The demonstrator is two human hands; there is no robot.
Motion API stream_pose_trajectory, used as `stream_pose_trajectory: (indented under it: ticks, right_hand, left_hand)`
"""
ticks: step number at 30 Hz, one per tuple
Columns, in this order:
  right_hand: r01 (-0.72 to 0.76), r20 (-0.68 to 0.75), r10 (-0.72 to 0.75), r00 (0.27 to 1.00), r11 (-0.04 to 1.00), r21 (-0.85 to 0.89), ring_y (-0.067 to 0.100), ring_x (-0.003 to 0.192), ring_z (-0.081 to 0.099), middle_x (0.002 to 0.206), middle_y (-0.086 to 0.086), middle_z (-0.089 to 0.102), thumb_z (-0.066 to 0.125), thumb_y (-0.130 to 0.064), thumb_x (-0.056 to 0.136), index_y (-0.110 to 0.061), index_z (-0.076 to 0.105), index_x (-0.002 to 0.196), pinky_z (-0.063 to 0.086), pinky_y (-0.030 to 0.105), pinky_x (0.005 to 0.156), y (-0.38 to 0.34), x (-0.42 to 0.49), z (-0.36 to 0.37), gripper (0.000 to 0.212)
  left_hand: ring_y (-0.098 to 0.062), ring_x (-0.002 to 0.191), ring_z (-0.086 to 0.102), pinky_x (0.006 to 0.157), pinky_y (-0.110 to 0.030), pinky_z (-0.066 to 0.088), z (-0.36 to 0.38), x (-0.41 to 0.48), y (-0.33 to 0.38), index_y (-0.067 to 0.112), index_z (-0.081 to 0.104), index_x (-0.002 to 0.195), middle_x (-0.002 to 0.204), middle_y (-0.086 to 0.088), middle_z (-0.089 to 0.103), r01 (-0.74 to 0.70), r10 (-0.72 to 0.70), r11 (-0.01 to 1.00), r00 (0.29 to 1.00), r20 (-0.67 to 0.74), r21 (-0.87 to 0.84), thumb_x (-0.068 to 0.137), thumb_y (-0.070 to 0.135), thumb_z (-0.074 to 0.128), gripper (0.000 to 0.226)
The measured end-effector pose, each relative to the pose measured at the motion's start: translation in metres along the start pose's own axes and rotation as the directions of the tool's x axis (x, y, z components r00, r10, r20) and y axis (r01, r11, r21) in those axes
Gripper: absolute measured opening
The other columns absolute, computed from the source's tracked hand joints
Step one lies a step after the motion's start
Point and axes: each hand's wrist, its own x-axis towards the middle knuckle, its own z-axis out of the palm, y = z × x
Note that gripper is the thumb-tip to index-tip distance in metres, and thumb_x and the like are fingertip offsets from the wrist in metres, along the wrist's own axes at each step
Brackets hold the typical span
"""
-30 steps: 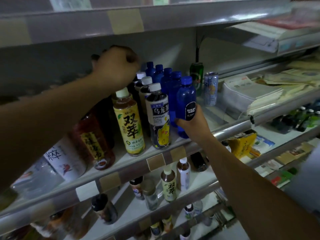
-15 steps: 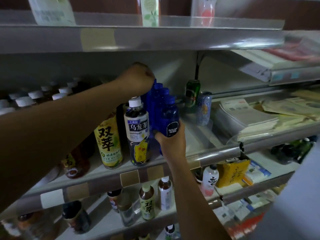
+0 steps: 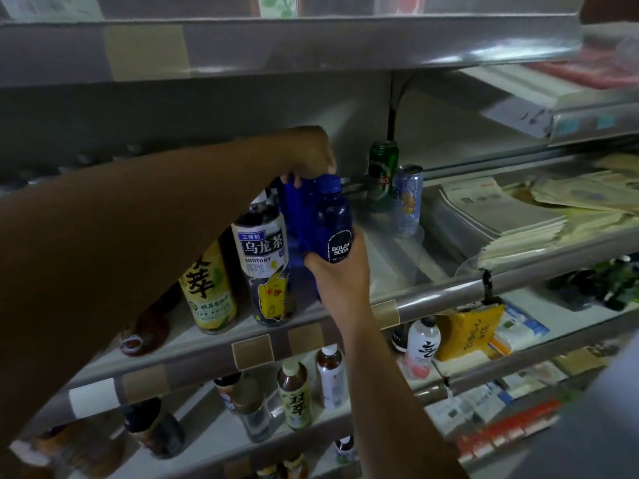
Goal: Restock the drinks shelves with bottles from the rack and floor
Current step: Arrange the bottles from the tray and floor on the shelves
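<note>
Your left hand has crossed from the tea caps to the blue row near the middle shelf's front edge, fingers curled over its caps, probably to steady it. Your right hand grips the front soda bottle, label outward: "BOLSA SODA". The tea bottle beside it reads "SUNTORY".

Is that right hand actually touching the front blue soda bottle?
Touching. The head view shows the right hand wrapped round the lower body of the front blue soda bottle, its fingers curled against the bottle beside the label.
</note>
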Motion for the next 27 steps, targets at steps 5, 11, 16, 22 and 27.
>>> stream_pose_trajectory:
  ticks: [5, 11, 16, 22, 27]
  right_hand:
    - [0.038, -0.012, -0.039, 0.999, 0.999, -0.033, 0.002, 0.091, 0.065, 0.115, -0.008, 0.063, 0.079, -0.016, 0.060, -0.050, 0.052, 0.114, 0.057, 0.022, 0.071, 0.003, -0.003, -0.001, 0.069]
    - [0.043, -0.300, -0.094, 0.949, 0.984, -0.174, 0.019, 0.133, 0.040, 0.147, -0.005, 0.031, 0.079, -0.049, 0.054, -0.044, 0.023, 0.141, 0.042, 0.052, 0.107, -0.012, -0.029, 0.005, 0.103]
    - [0.305, -0.209, -0.358, 0.910, 0.920, -0.246, 0.017, 0.118, 0.048, 0.130, -0.005, 0.042, 0.078, -0.025, 0.078, -0.023, 0.039, 0.136, 0.049, 0.046, 0.095, 0.001, -0.093, 0.041, 0.070]
    - [0.163, -0.046, -0.183, 0.982, 0.945, -0.283, 0.017, 0.132, 0.040, 0.146, 0.000, 0.037, 0.080, -0.030, 0.080, -0.022, 0.028, 0.148, 0.043, 0.040, 0.107, 0.007, -0.092, 0.062, 0.087]
    - [0.081, -0.024, -0.093, 0.995, 0.949, -0.304, 0.016, 0.130, 0.049, 0.143, -0.006, 0.049, 0.075, -0.031, 0.084, -0.028, 0.028, 0.147, 0.046, 0.047, 0.106, 0.012, -0.089, 0.060, 0.079]
  left_hand:
    - [-0.025, 0.079, 0.064, 0.060, -0.033, 0.050, 0.001, -0.002, 0.001, 0.013, 0.065, 0.122, 0.106, -0.015, 0.065, 0.002, -0.003, 1.000, 0.999, 0.043, 0.024, 0.100, 0.022, 0.050, 0.028]
    - [-0.025, 0.087, 0.061, 0.073, -0.033, 0.049, -0.027, -0.023, -0.010, 0.004, 0.063, 0.119, 0.116, -0.020, 0.066, 0.032, -0.069, 0.981, 0.980, -0.189, -0.191, 0.099, 0.018, 0.048, 0.029]
    - [-0.021, 0.088, 0.055, 0.062, -0.023, 0.042, -0.025, -0.063, -0.051, -0.002, 0.066, 0.116, 0.108, -0.015, 0.064, 0.019, -0.119, 0.954, 0.940, -0.320, -0.299, 0.095, 0.011, 0.055, 0.027]
    - [-0.014, 0.087, 0.055, 0.071, -0.022, 0.041, -0.007, -0.097, -0.094, 0.013, 0.070, 0.110, 0.105, -0.004, 0.066, -0.067, -0.134, 0.924, 0.866, -0.482, -0.376, 0.099, 0.010, 0.046, 0.027]
    - [-0.023, 0.117, 0.054, 0.115, -0.056, 0.025, -0.012, -0.115, -0.115, 0.036, 0.066, 0.097, 0.117, 0.002, 0.066, 0.017, -0.143, 0.964, 0.875, -0.463, -0.267, 0.097, 0.022, 0.046, 0.024]
